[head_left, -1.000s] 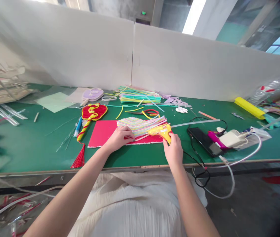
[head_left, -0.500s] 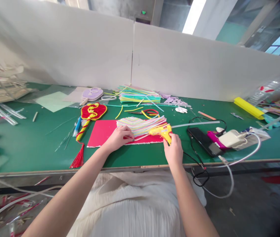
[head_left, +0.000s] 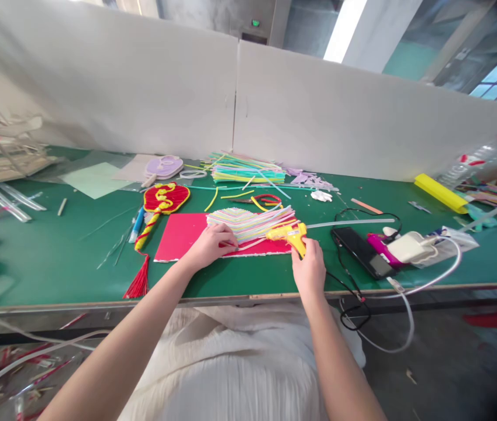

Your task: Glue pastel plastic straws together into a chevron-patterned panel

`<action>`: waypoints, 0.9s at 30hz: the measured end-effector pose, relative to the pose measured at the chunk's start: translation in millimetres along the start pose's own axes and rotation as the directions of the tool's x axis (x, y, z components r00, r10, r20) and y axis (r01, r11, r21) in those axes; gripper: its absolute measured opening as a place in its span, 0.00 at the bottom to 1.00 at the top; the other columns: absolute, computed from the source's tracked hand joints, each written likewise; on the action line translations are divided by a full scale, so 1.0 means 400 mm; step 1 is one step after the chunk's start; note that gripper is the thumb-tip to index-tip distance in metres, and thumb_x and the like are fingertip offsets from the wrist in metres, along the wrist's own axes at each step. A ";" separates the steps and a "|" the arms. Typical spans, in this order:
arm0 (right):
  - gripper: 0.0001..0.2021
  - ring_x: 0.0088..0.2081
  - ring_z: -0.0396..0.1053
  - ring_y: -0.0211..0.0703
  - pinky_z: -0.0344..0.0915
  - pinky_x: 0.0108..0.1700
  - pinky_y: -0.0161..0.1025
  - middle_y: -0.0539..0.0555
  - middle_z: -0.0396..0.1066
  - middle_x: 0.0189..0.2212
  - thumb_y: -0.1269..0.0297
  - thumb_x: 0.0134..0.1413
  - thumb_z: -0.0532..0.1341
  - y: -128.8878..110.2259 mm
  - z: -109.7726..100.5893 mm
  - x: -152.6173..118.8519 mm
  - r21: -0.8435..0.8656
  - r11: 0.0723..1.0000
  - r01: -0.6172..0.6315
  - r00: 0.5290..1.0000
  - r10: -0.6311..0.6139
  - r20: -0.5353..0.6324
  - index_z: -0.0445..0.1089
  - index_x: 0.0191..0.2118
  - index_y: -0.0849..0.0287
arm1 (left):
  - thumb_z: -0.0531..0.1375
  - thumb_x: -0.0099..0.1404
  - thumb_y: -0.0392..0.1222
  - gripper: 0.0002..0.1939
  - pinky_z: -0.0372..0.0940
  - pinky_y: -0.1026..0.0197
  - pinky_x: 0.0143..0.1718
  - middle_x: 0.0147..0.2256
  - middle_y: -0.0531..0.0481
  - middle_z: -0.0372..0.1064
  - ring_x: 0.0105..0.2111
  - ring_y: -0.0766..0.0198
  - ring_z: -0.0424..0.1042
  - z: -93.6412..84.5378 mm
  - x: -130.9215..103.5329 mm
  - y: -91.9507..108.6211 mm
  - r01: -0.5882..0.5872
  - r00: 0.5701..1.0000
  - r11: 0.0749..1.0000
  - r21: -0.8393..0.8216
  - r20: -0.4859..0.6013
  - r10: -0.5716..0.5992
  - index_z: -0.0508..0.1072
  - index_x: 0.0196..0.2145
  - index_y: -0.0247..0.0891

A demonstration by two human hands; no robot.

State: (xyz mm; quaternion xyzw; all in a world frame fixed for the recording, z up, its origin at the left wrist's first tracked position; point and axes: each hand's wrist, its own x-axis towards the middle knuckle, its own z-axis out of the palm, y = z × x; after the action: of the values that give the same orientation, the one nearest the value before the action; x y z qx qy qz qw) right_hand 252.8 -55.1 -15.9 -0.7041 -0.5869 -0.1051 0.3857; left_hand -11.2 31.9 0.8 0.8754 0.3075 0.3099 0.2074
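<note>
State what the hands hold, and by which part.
The right hand holds the yellow glue gun by its handle. Left hand: at a pale strip, grip unclear.

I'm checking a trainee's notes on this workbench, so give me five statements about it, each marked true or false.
1. The right hand holds a yellow glue gun. True.
2. The left hand is down in the person's lap. False: it is over the red board, fingers beside the pale strips.
3. The tassel on the fan is blue. False: it is red.
4. A clear bottle is toward the table's right end. True.
5. The stick pile lies beyond the board. True.
</note>
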 end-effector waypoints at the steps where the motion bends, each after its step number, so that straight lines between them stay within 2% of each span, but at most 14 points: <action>1: 0.11 0.44 0.65 0.51 0.65 0.41 0.43 0.59 0.67 0.40 0.67 0.56 0.54 0.000 0.000 0.000 0.003 1.000 0.003 1.000 -0.003 -0.002 0.63 0.45 0.58 | 0.61 0.61 0.39 0.04 0.63 0.60 0.43 0.37 0.49 0.68 0.38 0.62 0.69 0.000 0.000 0.001 0.001 1.000 1.000 0.001 -0.001 -0.001 0.77 0.32 0.41; 10: 0.11 0.45 0.64 0.51 0.65 0.41 0.43 0.59 0.67 0.40 0.67 0.56 0.53 -0.002 -0.001 0.000 0.017 1.000 0.013 1.000 -0.013 0.009 0.62 0.45 0.58 | 0.61 0.62 0.39 0.05 0.63 0.59 0.43 0.37 0.49 0.67 0.38 0.62 0.69 -0.001 0.000 0.000 0.010 1.000 1.000 0.003 0.004 -0.010 0.77 0.32 0.41; 27: 0.10 0.45 0.64 0.50 0.63 0.38 0.41 0.57 0.67 0.40 0.67 0.56 0.54 -0.007 -0.009 -0.003 -0.001 0.999 -0.050 0.999 0.050 0.001 0.62 0.45 0.57 | 0.61 0.62 0.40 0.04 0.63 0.59 0.43 0.37 0.49 0.68 0.38 0.62 0.68 -0.002 0.000 0.003 0.018 1.000 1.000 0.014 0.012 -0.018 0.77 0.32 0.41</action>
State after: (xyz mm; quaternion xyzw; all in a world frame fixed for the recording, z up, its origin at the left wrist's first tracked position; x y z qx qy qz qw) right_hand 251.3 -58.4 -12.9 -0.7190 -0.5691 -0.0952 0.3874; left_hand -11.2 31.2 2.0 0.8758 0.3164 0.3006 0.2061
